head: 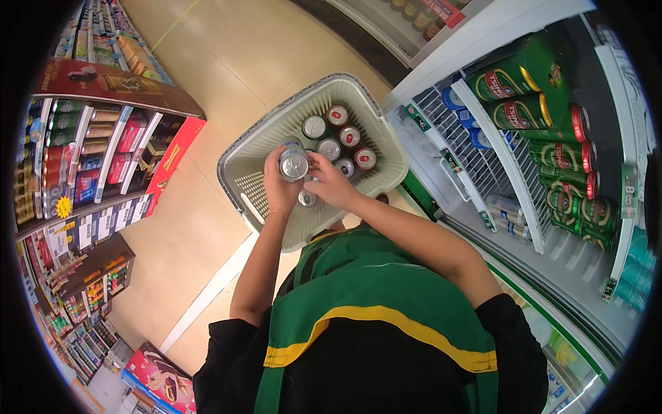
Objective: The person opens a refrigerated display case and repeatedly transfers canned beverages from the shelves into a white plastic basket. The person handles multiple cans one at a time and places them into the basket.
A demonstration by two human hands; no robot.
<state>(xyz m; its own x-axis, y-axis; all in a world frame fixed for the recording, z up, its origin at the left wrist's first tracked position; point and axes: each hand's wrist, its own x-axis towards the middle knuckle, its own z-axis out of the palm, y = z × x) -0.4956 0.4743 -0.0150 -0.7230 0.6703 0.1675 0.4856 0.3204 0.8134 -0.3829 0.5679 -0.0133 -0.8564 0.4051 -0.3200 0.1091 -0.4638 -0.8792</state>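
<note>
My left hand (280, 185) is wrapped around a silver-grey drink can (294, 160), whose top faces up towards me. On the can's right side, the fingers of my right hand (331, 181) touch or nearly touch it; whether they grip it I cannot tell. Both hands are over a light grey plastic basket (310, 232) with perforated walls. Several cans stand upright inside, among them a can with a red pull tab (337, 115) and one with a silver top (314, 126). Another silver-topped can (306, 198) stands partly hidden below my hands.
To the right is an open refrigerated cabinet with wire shelves (491, 155), holding green Tsingtao beer cans (499, 84) and other cans. A shelf unit of canned drinks (103, 145) stands on the left. Another cooler (393, 31) is at the top, and a red printed box (158, 375) lies lower left.
</note>
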